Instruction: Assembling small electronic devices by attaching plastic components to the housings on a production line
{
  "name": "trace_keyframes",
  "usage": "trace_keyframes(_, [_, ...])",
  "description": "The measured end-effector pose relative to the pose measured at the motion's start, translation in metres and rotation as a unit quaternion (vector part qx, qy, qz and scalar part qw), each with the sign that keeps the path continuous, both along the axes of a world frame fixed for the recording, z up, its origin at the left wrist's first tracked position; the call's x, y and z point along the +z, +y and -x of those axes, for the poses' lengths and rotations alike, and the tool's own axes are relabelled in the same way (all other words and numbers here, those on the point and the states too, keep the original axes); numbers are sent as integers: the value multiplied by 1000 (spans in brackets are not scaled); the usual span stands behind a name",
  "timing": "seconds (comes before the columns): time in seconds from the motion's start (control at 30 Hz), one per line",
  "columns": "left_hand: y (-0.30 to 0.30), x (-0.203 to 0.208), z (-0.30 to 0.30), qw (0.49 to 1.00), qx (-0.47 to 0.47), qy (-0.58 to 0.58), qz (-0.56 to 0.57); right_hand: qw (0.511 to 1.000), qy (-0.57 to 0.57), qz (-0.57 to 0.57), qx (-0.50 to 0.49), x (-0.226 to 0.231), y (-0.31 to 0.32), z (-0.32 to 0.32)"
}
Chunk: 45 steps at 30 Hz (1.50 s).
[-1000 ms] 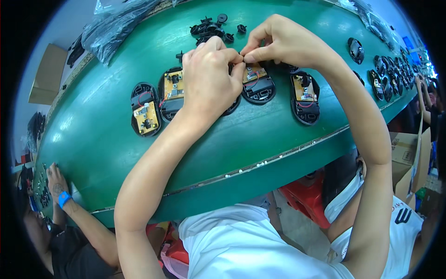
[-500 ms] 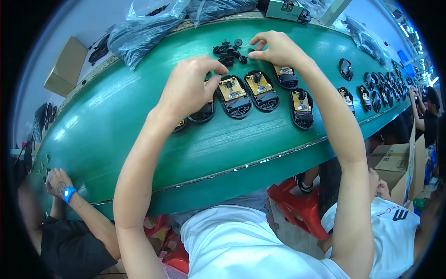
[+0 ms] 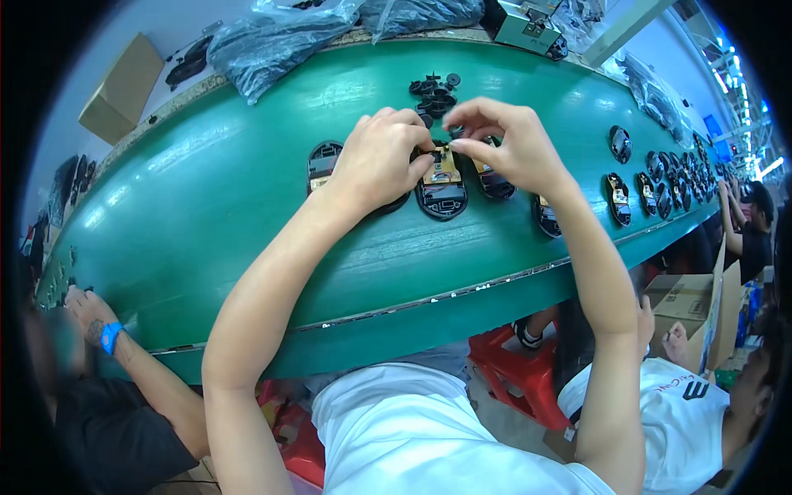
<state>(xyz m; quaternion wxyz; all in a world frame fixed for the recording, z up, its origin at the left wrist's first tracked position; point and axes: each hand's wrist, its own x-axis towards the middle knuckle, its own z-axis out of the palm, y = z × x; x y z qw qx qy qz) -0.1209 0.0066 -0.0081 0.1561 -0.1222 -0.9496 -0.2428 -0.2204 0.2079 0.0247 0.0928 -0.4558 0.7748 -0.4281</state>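
Opened black computer-mouse bases [image 3: 441, 202] with tan circuit boards lie in a row on the green conveyor belt [image 3: 247, 198]. My left hand [image 3: 384, 153] reaches to the upper end of the middle base, thumb and fingers bent together; what lies between them is mostly hidden. Close beside it, my right hand [image 3: 499, 136] pinches a small dark scroll wheel [image 3: 457, 131] just above that base. Behind both hands sits a loose pile of black scroll wheels [image 3: 433, 92]. One base [image 3: 323, 163] lies left of my left hand; another base [image 3: 495, 183] is partly under my right hand.
More mouse bases and shells [image 3: 676, 181] crowd the belt's right end. Plastic bags [image 3: 280, 49], a cardboard box [image 3: 122, 89] and a metal fixture [image 3: 528, 29] stand along the far ledge. A co-worker's hand [image 3: 91, 313] rests at the left; other people sit at the right.
My right hand has come from the wheel pile down to the middle base, a wheel now in its fingers. My left hand has shifted right towards it. The view has turned slightly.
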Motion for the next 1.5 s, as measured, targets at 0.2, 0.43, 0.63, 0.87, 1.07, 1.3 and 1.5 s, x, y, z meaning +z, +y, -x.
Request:
trace_keyframes(0.2, [1,-8,-2,999,2,26,-31,998,-58,-3,-13,-6,2,-20])
trace_keyframes(0.43, [2,-12,-1,999,5,28,-41,999,-25,-7,-30,-12,-4,-19])
trace_keyframes(0.63, [8,-13,1,998,35,21,-47,993,102,-19,-49,-18,-3,-19])
trace_keyframes(0.87, [10,-14,-1,997,37,58,-31,991,86,-99,-27,1,-8,-14])
trace_keyframes(1.07, [12,-16,2,995,53,73,-37,986,47,-158,-30,7,-12,-6])
trace_keyframes(1.3, [14,-13,4,990,13,30,-135,990,25,-118,-76,-10,-1,-14])
trace_keyframes(1.5, [15,-13,6,995,7,65,-75,992,5,-101,-76,-9,2,-15])
